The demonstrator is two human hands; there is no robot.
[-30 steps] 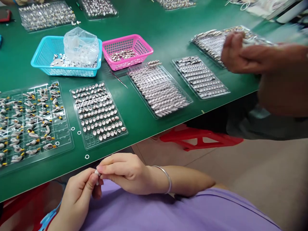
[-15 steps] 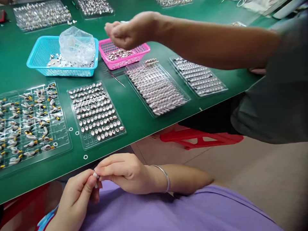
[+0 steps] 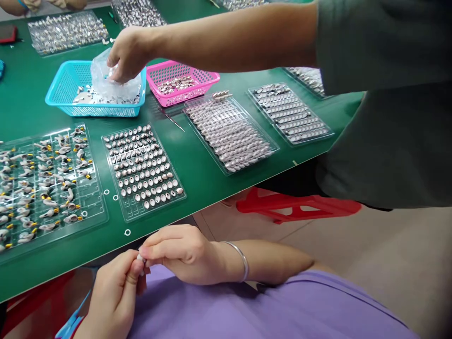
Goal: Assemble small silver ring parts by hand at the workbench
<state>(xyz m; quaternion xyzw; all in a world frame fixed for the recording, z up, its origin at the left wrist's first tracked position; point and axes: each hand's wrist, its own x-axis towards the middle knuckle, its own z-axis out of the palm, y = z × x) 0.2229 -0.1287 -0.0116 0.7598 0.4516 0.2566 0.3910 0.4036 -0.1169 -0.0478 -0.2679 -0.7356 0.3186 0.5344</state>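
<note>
The left hand [image 3: 115,289] and the right hand [image 3: 187,255] meet at the lower left of centre of the frame, over the person's purple top [image 3: 212,308]. Thumb and finger of each are pinched on a small white piece [image 3: 141,258], which sits between the two sets of fingertips, just off the near edge of the green table [image 3: 203,181]. The fingers cover so much of it that its exact shape is hard to make out. A silver bracelet [image 3: 243,259] circles the right wrist; a light-blue strap [image 3: 72,322] shows at the lower left.

Above the hands, a clear tray [image 3: 129,207] holds rows of oval cups [image 3: 147,205], with white rings [image 3: 127,232] lying near it. At the left edge, a wider tray [image 3: 93,207] carries grey-white parts [image 3: 49,213] with yellow ends. Right of centre lies a tray of close-set rows [image 3: 236,114]. Tweezers [image 3: 171,118] rest below a pink basket [image 3: 176,99].

In the upper left, a co-worker's hand [image 3: 129,54] reaches across from the right, its fingers at a clear plastic bag [image 3: 120,88] in a blue basket [image 3: 102,111]. A red stool [image 3: 259,202] stands under the table, right of centre
</note>
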